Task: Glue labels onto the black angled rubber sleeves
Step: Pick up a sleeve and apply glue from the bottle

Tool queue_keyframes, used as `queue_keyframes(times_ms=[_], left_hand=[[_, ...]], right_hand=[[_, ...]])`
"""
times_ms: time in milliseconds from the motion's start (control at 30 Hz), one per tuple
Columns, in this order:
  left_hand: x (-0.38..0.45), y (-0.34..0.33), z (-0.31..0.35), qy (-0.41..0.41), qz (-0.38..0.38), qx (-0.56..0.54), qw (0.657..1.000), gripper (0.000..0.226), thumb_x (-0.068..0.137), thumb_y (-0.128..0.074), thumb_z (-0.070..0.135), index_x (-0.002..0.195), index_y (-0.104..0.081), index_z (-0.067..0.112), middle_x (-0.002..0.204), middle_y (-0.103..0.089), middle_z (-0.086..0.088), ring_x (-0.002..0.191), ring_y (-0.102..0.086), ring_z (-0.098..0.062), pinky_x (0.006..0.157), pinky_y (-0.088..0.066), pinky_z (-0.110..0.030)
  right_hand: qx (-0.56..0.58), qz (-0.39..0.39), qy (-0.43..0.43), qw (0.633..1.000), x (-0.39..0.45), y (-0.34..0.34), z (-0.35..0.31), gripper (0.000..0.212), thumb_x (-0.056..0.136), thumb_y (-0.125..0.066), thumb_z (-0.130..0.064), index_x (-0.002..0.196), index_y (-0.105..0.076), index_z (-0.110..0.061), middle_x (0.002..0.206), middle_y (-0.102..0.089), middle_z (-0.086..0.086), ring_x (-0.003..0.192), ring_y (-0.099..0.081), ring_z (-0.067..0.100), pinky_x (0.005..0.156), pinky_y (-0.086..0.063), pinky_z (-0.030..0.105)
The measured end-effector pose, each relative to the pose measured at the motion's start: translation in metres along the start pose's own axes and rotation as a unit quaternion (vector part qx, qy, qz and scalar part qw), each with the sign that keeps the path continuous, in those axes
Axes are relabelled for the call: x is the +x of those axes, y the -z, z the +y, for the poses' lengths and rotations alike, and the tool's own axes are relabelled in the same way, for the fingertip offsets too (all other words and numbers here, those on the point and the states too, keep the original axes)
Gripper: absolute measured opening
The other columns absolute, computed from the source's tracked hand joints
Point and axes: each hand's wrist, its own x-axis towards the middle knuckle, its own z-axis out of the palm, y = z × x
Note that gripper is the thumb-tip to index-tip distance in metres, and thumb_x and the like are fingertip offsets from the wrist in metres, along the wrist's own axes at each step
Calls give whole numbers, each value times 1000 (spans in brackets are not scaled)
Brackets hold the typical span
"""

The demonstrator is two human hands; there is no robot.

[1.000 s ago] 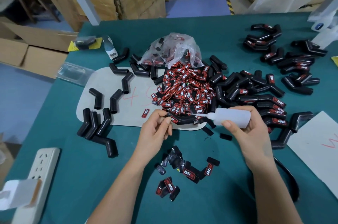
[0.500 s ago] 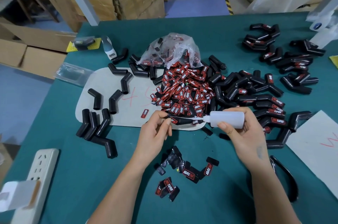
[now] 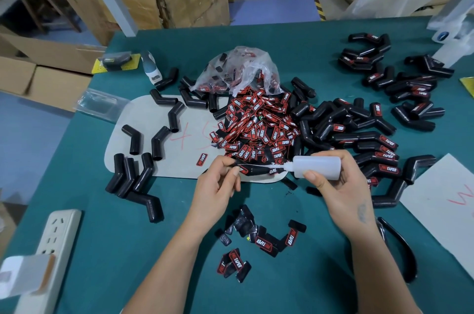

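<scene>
Label point(image 3: 243, 169) sits pinched in left hand point(image 3: 218, 185), just above near edge of grey mat point(image 3: 143, 121), approx. table point(image 3: 102, 249) centre. Glue bottle point(image 3: 316, 167) is gripped by right hand point(image 3: 341, 185), thumb on bottle body, held horizontal w/ thin nozzle tip at label. Whether glue is flowing: cannot tell.

Step in hand (judged): glue application to label back, prior to fitting on sleeve.

Next move calls for: withdraw nozzle w/o stringing glue, pick one bare sleeve, press label flat onto straight section, align w/ sleeve axis. Bottle probably must be set down or parked in palm to free fingers.

Surroundings:
- Label pile point(image 3: 256, 129) behind hands, spilling from clear plastic bag point(image 3: 238, 69).
- Unlabelled sleeves point(image 3: 133, 172) at left, on and beside mat.
- Labelled sleeves point(image 3: 379, 154) at right and far right.
- Loose labels point(image 3: 261, 239) near table edge, between forearms.
- Power strip point(image 3: 59, 241) at near-left corner.
</scene>
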Motion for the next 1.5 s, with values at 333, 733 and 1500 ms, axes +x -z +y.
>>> queue_keyframes(times_ms=[333,733,1500], left_hand=[[0,0,-1,-7,0,9,1000,12,108,-51,22,103,-53,33,70,-65,9,58,-50,-7,64,-44,-20],[0,0,1,-5,1,9,1000,14,105,-50,30,99,-53,42,69,-64,11,58,-50,-8,64,-44,-22],[0,1,0,-14,1,12,1000,8,106,-50,26,102,-53,32,69,-65,11,57,-50,-9,63,-44,-22]], right_hand=[[-5,9,3,1000,1,-1,-3,27,82,-74,-51,106,-63,-47,110,-71,-15,101,-68,12,78,-56,21],[-2,10,5,1000,1,0,-1,29,82,-74,-51,108,-63,-44,111,-70,-15,102,-68,12,76,-56,18],[-17,1,9,1000,0,0,0,26,86,-75,-44,107,-62,-46,112,-70,-13,102,-68,15,80,-59,34]])
